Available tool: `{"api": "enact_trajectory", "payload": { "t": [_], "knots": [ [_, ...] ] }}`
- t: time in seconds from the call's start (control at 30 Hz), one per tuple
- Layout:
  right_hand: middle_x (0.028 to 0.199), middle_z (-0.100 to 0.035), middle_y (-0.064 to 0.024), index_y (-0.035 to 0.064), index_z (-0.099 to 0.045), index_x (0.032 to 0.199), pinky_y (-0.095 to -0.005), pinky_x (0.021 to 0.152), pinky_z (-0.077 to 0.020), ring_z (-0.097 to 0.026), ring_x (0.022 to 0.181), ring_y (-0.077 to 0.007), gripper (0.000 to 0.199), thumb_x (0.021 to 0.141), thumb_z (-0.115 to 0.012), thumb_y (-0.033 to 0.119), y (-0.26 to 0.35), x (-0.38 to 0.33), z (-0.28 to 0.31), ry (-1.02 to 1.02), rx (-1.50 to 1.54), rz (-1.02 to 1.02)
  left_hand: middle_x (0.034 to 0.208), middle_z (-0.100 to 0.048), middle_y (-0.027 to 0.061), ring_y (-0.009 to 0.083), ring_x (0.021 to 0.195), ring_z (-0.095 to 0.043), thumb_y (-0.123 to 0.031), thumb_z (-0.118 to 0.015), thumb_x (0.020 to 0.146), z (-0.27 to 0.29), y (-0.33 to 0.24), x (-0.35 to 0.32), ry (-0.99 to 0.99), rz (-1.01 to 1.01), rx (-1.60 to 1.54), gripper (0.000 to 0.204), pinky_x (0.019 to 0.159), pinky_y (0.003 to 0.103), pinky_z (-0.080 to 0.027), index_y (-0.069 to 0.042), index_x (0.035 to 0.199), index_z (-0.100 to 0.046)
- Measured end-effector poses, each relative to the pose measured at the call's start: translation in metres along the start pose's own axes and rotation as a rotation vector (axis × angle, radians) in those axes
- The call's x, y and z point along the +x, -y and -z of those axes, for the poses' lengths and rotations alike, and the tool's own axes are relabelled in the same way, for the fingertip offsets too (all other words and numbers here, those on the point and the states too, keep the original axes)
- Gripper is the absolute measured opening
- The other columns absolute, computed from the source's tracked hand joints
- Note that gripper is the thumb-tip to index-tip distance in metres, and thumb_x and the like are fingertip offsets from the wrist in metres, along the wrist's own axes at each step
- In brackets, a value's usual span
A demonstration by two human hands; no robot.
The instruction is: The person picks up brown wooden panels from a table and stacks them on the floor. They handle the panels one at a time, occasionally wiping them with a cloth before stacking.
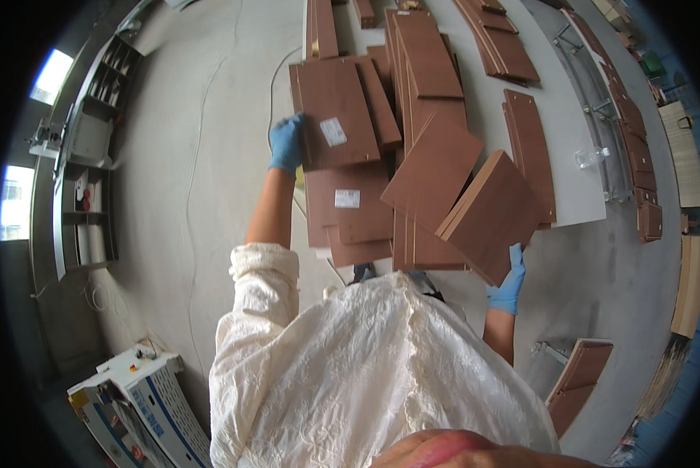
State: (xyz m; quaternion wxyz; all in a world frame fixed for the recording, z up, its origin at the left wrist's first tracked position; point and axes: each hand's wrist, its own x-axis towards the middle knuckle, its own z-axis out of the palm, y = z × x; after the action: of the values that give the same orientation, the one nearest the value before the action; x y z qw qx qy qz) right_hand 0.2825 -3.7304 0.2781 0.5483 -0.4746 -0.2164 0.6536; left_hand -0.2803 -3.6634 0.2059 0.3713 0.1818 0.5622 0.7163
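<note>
While the cream shirt (342, 351) fills the nearest part, just past it the right hand (507, 282) has its blue-gloved fingers gripping the lower right corner of an angled board (500, 218), which lies tilted over other brown boards on the pale counter (574, 207). Left of the angled board is a lower labelled board (373, 222). Farther off, to its upper left, the left hand (287, 144) touches an upper labelled board (327, 93) (whether those fingers clasp its edge, I cannot tell). A clear bottle (590, 157) lies to the angled board's upper right.
</note>
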Motion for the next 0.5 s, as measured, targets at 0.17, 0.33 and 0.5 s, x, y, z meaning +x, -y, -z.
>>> {"api": "enact_trajectory", "payload": {
  "t": [0.17, 0.33, 0.5],
  "knots": [
    [0.133, -0.061, -0.008, 0.0015, -0.049, 0.145, -0.0369, 0.101, -0.0493, -0.06, 0.119, -0.0228, 0.054, 0.1, -0.064, 0.027, -0.003, 0.005, -0.008, 0.058, 0.005, -0.023, 0.087, -0.073, 0.0168, 0.0321, 0.083, -0.07, -0.029, -0.069, 0.09, -0.027, -0.034, -0.026, -0.173, -0.134, 0.845, 0.032, 0.079, 0.043, -0.055, 0.001, 0.1, -0.07],
    [0.118, -0.065, -0.0065, -0.0007, -0.06, 0.13, -0.0331, 0.09, -0.0524, -0.064, 0.102, -0.0171, 0.041, 0.098, -0.065, 0.024, 0.008, 0.001, -0.042, 0.004, -0.187, -0.036, 0.131, -0.058, 0.0319, 0.0494, 0.121, -0.057, -0.033, -0.07, 0.086, -0.098, -0.106, -0.105, -0.169, -0.943, 1.157, 0.056, 0.102, 0.054, -0.047, 0.001, 0.13, -0.061],
    [0.111, -0.066, -0.0048, -0.0036, -0.062, 0.123, -0.0318, 0.086, -0.0514, -0.061, 0.097, -0.0134, 0.038, 0.091, -0.07, 0.016, 0.006, -0.013, -0.121, 0.34, -0.468, 0.269, 0.136, -0.057, 0.0242, 0.0453, 0.132, -0.051, -0.046, -0.066, 0.088, -0.174, -0.121, -0.231, 0.803, -1.23, 0.938, 0.063, 0.113, 0.056, -0.038, -0.004, 0.135, -0.059]
  ]
}}
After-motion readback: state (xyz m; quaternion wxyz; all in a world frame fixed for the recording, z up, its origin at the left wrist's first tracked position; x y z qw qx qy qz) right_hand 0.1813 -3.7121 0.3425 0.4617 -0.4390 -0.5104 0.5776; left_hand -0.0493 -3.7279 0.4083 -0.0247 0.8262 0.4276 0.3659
